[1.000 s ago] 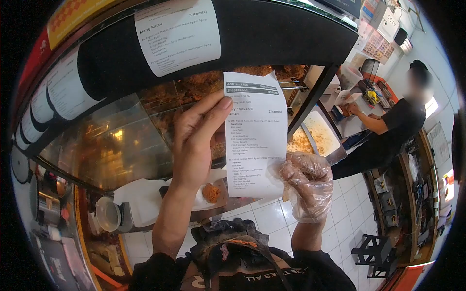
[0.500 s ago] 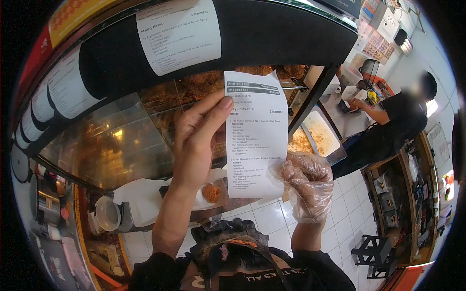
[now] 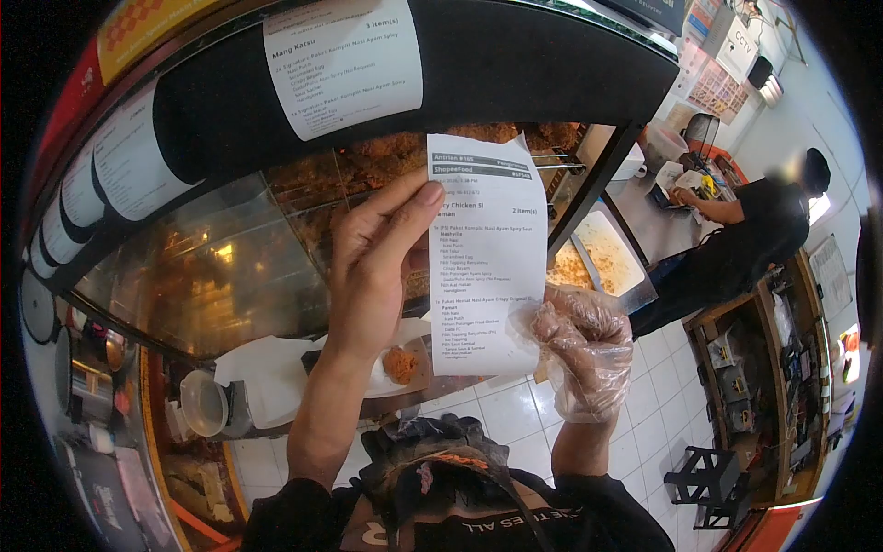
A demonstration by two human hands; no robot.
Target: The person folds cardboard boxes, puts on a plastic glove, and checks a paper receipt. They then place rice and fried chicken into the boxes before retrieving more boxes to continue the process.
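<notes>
A white printed order receipt (image 3: 485,267) is held upright in front of me, its text facing me. My bare left hand (image 3: 382,239) pinches its upper left edge, thumb on the front. My right hand (image 3: 584,350), in a clear plastic glove, has its fingers curled at the receipt's lower right edge. Behind the paper stands a glass-fronted display case with fried chicken (image 3: 363,175) on its racks. Below my left forearm, a piece of fried food (image 3: 400,365) rests on white paper-lined packaging on the counter.
Several order slips (image 3: 345,69) hang along the case's black top edge. A tray of crumbs (image 3: 598,253) with a metal utensil lies to the right. A co-worker (image 3: 754,221) in black stands at the far counter. A black stool (image 3: 708,483) and wooden shelves (image 3: 759,368) are at right.
My hands and the receipt are almost still. The co-worker's head and arms have shifted slightly at the far counter.
</notes>
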